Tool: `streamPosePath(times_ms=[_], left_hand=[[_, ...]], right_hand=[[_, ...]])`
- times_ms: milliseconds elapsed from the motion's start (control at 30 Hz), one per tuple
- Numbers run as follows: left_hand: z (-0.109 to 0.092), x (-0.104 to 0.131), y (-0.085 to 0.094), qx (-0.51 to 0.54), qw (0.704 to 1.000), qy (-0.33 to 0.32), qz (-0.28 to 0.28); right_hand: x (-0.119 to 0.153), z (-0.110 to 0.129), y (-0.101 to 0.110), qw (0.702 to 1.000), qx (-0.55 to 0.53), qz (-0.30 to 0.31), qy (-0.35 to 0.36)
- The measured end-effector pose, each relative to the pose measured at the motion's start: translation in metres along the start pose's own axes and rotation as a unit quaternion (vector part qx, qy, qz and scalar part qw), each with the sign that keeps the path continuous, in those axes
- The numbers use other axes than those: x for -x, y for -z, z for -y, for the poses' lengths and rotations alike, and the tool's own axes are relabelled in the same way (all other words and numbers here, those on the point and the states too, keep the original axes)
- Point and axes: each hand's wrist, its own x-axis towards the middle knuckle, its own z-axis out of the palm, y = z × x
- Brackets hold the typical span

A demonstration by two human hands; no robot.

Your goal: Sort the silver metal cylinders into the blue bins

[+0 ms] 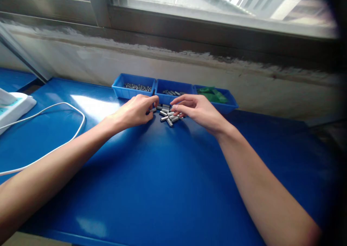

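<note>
**Rods [170, 114] lie crosswise between two hands**

On the table [162, 188], before the bins [130, 93], the rods lie at mixed angles, the frontmost slanting toward the viewer. The right hand [202, 110] is nearer, fingers bent over their right edge; the left hand [137, 110] curls around one at left. Whether either grips cannot be told.

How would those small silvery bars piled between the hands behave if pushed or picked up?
The bars look metallic, so they are probably stiff and rather heavy for their size. The table looks smooth and shiny, so a pushed one would likely slide. They seem flat-sided, so may not roll far, though they show too small to be sure.
</note>
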Motion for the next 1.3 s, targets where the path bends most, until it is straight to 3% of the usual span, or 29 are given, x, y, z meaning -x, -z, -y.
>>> streamPosePath(times_ms=[167,400,600,767,1000,1300], left_hand=[[0.000,0.002,0.007,-0.012,1.000,0.020,0.005],[-0.008,-0.003,0.015,0.054,0.996,0.000,-0.075],[-0.006,-0.005,0.008,0.153,0.980,-0.013,-0.124],[-0.003,-0.006,0.008,0.213,0.967,-0.023,-0.138],[-0.006,-0.012,0.007,0.272,0.949,-0.029,-0.156],[-0.011,-0.005,-0.011,0.323,0.931,-0.027,-0.167]], right_hand=[[0.001,0.001,0.005,0.999,0.034,0.011,0.015],[-0.001,-0.002,0.006,0.999,0.026,0.001,0.023],[-0.006,-0.008,0.004,1.000,0.000,-0.001,0.013],[-0.007,-0.010,0.006,0.998,-0.037,-0.041,0.000],[-0.001,-0.003,0.006,0.998,-0.064,-0.006,0.016],[0.000,-0.008,-0.005,0.992,-0.126,0.013,-0.001]])
